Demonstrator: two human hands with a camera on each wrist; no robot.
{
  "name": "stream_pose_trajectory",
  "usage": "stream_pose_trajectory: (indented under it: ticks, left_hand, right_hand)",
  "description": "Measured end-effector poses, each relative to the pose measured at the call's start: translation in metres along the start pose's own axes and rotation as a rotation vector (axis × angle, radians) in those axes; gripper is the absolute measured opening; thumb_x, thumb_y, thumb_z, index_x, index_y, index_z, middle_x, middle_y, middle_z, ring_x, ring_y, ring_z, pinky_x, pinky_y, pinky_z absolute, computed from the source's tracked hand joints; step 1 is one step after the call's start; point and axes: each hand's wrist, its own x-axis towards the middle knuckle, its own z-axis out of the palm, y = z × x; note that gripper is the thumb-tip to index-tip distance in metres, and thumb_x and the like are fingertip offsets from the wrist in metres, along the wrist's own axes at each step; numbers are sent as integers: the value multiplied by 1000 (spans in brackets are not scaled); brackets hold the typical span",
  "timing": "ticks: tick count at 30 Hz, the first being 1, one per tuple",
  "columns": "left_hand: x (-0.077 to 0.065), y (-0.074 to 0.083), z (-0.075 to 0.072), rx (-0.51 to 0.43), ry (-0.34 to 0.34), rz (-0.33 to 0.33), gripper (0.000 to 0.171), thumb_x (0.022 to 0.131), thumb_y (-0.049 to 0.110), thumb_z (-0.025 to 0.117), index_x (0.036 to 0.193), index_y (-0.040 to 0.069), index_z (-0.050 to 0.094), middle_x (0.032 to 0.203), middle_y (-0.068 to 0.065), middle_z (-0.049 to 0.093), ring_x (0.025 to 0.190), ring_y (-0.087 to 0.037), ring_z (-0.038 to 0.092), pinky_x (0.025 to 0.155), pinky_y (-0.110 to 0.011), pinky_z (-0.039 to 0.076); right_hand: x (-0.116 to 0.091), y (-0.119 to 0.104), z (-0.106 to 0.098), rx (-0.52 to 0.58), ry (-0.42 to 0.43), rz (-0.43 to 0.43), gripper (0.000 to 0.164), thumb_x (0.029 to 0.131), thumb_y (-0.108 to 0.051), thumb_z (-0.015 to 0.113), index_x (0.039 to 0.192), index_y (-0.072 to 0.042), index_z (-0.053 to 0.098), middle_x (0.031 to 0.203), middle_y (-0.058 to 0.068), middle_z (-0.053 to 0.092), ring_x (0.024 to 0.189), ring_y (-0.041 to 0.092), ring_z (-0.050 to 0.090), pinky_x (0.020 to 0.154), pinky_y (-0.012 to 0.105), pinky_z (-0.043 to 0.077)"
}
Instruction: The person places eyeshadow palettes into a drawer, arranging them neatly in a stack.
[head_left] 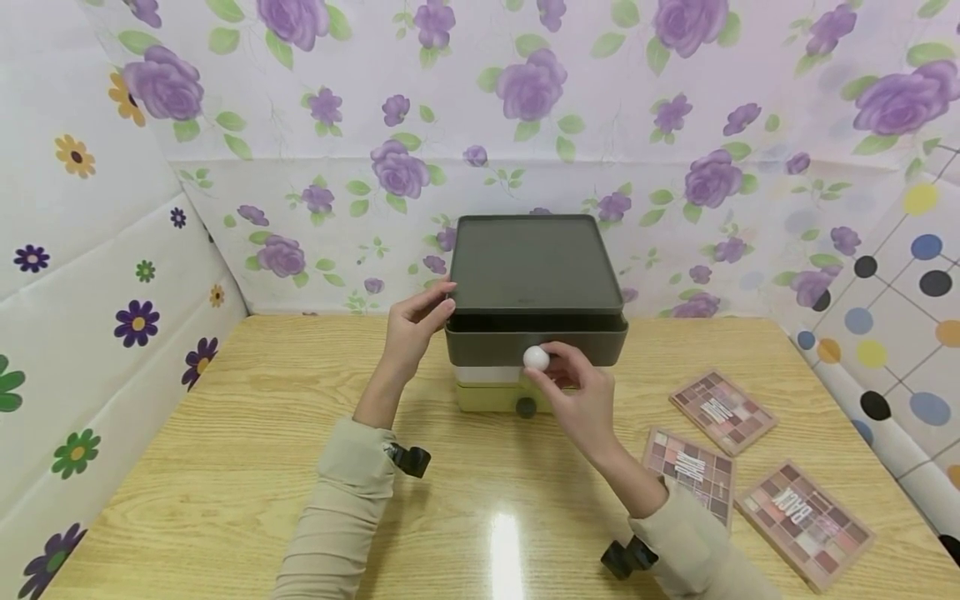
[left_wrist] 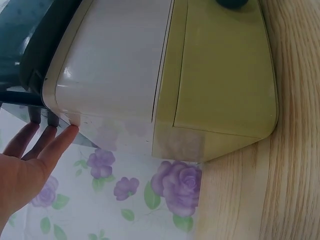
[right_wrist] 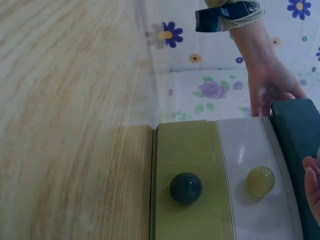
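Observation:
A stacked drawer box stands at the back middle of the table, with a dark grey top tray [head_left: 536, 262]. Its dark grey top drawer [head_left: 480, 350] is pulled partly out, showing a dark inside. My right hand [head_left: 587, 402] pinches the white round knob [head_left: 536, 358] on that drawer's front between thumb and fingers. At the box's left side, fairly straight fingers of my left hand [head_left: 408, 332] touch it near the top. Below are a white middle drawer [left_wrist: 112, 55] with a yellow knob [right_wrist: 260, 181] and a yellow-green bottom drawer [left_wrist: 225, 75] with a dark knob [right_wrist: 185, 188].
Three eyeshadow palettes lie on the right of the wooden table [head_left: 225, 467]: one at the back [head_left: 722, 411], another [head_left: 693, 467] partly behind the right sleeve, and the nearest [head_left: 806, 521]. A flowered cloth [head_left: 360, 217] hangs close behind the box.

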Motion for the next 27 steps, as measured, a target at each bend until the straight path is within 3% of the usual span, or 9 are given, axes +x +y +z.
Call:
stream_pose_trajectory:
  ticks: [5, 8, 20, 27]
  left_hand:
    - [0, -1, 0, 4, 0, 3, 30, 86, 3, 58, 114, -7, 59, 131, -13, 50, 90, -4, 58, 72, -18, 50]
    - [1, -2, 0, 12, 2, 10, 33, 86, 2, 57, 116, -13, 54, 131, -14, 50, 91, -4, 58, 73, -18, 50]
    - [0, -3, 4, 11, 17, 54, 31, 87, -1, 55, 115, -15, 53, 128, -19, 50, 97, -7, 57, 77, -22, 50]
    - [0, -5, 5, 10, 16, 73, 31, 87, -3, 55, 115, -15, 54, 127, -20, 50, 97, -6, 57, 76, -21, 50]
  right_hand:
    - [-2, -1, -2, 3, -3, -16, 28, 66, 13, 73, 90, 11, 59, 71, 19, 65, 61, 15, 60, 51, 17, 47]
    - [-4, -2, -3, 1, -9, -24, 29, 66, 13, 73, 90, 11, 59, 71, 19, 65, 61, 14, 60, 51, 18, 47]
    - [-11, -11, -9, 2, -25, -57, 30, 63, 16, 72, 90, 12, 58, 70, 18, 64, 59, 18, 60, 50, 18, 47]
    - [-19, 4, -10, 24, -23, -90, 36, 61, 16, 73, 92, 7, 61, 70, 14, 65, 58, 15, 60, 49, 17, 47]
